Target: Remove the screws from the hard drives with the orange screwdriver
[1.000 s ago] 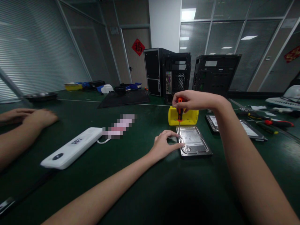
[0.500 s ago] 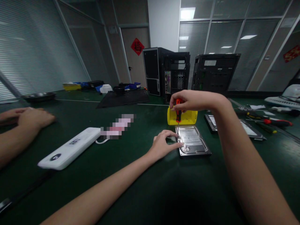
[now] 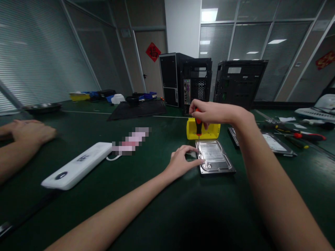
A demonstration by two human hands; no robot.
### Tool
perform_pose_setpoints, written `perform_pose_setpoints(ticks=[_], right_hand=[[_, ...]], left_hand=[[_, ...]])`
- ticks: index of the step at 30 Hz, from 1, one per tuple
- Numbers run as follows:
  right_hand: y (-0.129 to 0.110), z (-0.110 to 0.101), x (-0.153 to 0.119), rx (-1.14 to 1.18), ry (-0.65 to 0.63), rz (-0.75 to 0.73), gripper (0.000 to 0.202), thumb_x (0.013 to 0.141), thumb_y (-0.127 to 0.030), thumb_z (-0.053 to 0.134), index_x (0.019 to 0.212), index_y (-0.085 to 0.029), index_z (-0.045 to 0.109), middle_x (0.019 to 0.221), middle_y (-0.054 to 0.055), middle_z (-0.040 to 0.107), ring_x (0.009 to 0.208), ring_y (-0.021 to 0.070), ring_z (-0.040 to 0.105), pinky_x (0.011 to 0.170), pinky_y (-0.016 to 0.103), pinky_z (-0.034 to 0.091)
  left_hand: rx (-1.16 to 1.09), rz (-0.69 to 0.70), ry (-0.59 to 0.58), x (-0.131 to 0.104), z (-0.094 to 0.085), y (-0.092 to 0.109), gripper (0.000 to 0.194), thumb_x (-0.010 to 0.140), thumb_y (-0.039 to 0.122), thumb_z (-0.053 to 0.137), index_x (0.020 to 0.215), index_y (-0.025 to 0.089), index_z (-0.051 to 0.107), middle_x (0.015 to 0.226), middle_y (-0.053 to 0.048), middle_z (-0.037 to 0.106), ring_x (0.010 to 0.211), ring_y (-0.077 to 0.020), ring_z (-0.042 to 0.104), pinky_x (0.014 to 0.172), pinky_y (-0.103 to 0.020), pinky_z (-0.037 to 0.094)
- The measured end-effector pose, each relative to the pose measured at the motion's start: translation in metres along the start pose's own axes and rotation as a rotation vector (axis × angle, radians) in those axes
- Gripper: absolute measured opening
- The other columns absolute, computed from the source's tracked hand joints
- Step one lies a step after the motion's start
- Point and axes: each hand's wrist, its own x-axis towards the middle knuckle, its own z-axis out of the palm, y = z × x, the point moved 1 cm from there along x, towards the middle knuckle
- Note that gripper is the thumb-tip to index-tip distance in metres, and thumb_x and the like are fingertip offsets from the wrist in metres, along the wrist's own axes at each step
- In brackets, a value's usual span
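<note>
From my end, everything turns on where the screwdriver (image 3: 199, 129) meets the left long side of the hard drive (image 3: 216, 156). The drive lies flat on the counter (image 3: 162, 216), ahead of me and right of centre, well short of the counter's far edge; its long axis runs away from me, the far end leaning slightly left. My right hand (image 3: 203, 111) grips the handle from above, shaft nearly upright, over the far-left corner's side. My left hand (image 3: 181, 159) is the nearer, reaching in low from the left, thumb and forefinger parted at that same side with the shaft's lower end between them. I can't make out exactly where the tip sits. The yellow bin (image 3: 214, 132) stands just beyond the drive's far edge.
</note>
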Motion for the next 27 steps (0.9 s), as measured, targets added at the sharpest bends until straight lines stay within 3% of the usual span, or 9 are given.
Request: perform_pose_setpoints(ticks=[6,11,14,20,24,27], right_hand=[[-0.002,0.001,0.002,-0.047,-0.007,-0.021,0.032,0.084,-0.048,0.044,0.084,-0.017,0.051,0.077,0.006,0.064,0.053,0.0116,0.059,0.052,0.024,0.044],[-0.002,0.002,0.005,-0.051,0.028,0.04,0.045,0.075,-0.059,0.05,0.083,-0.016,0.057,0.068,0.007,0.062,0.05,0.0128,0.056,0.048,0.025,0.04],[0.001,0.002,0.007,-0.088,0.083,0.054,0.042,0.076,-0.056,0.05,0.085,-0.016,0.059,0.074,0.009,0.063,0.054,0.0145,0.056,0.047,0.025,0.038],[0.007,-0.002,0.0,-0.035,0.021,0.07,0.026,0.083,-0.038,0.044,0.093,-0.017,0.055,0.092,0.01,0.063,0.061,0.0148,0.058,0.049,0.025,0.041],[0.006,-0.004,-0.004,0.065,-0.072,0.063,0.03,0.082,-0.042,0.046,0.099,-0.018,0.052,0.094,0.01,0.063,0.058,0.0136,0.058,0.046,0.023,0.042],[0.006,-0.003,-0.001,0.074,-0.034,0.094,0.039,0.076,-0.052,0.052,0.092,-0.017,0.054,0.095,0.011,0.063,0.058,0.0146,0.059,0.044,0.024,0.043]], left_hand=[[0.014,0.017,0.017,0.001,0.002,-0.003,0.05,0.066,0.062,0.06,0.101,0.027,0.061,0.112,-0.002,0.057,0.108,-0.0259,0.05,0.095,-0.041,0.034],[0.01,0.019,0.017,0.001,0.003,-0.004,0.05,0.066,0.063,0.059,0.101,0.027,0.061,0.112,-0.002,0.056,0.109,-0.0259,0.049,0.096,-0.043,0.032],[0.01,0.019,0.014,0.001,0.002,-0.003,0.05,0.066,0.063,0.059,0.101,0.027,0.061,0.113,-0.002,0.056,0.109,-0.0261,0.049,0.097,-0.043,0.032],[0.008,0.002,0.0,0.0,0.0,-0.001,0.048,0.067,0.061,0.06,0.1,0.027,0.062,0.114,-0.003,0.057,0.11,-0.0267,0.049,0.097,-0.043,0.032],[0.008,0.001,0.005,0.0,0.0,-0.002,0.049,0.066,0.062,0.059,0.1,0.026,0.062,0.114,-0.003,0.057,0.11,-0.0271,0.049,0.098,-0.043,0.032],[0.009,0.018,0.008,0.0,0.0,-0.003,0.049,0.067,0.062,0.059,0.1,0.027,0.061,0.113,-0.002,0.057,0.109,-0.0265,0.049,0.097,-0.043,0.032]])
